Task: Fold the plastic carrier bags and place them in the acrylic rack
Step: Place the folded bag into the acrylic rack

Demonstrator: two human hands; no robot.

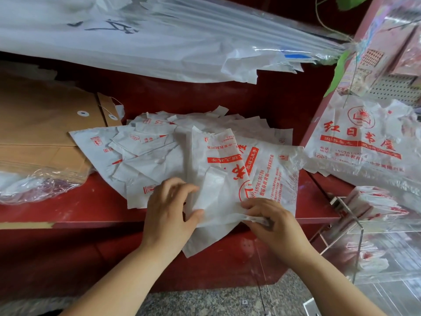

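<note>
Bags (164, 144) lie in a loose, crumpled heap across the red surface (79, 208) in the head view. They are white with red print, overlap one another, and are not yet folded. One bag (218, 197) sits at the near edge of the heap, partly hanging over the front of the surface, and both hands are on it. The left hand (166, 215) grips its left part, with the fingers curled over the top and the thumb tucked against a flap. The right hand (271, 222) pinches the near right edge, its fingers curled round bunched plastic. The hands are near each other but apart, with the bag between them. A narrow flap is turned in towards the middle, so this bag looks partway through its folding.

At the near right stands the clear rack (357, 224), with folded bags (378, 204) packed upright in its upper part. More seem to lie lower down, but glare on the walls makes that hard to tell. Some of the job is therefore done.

What remains, as I judge it, is to finish this bag, carry it right to the rack, and then work through the heap. The heap looks like the larger share.

A hanging bag (360, 142) shows above the rack. Brown envelopes (45, 124) lie at the left, and wrapped white sheets (159, 42) lie at the far side.
</note>
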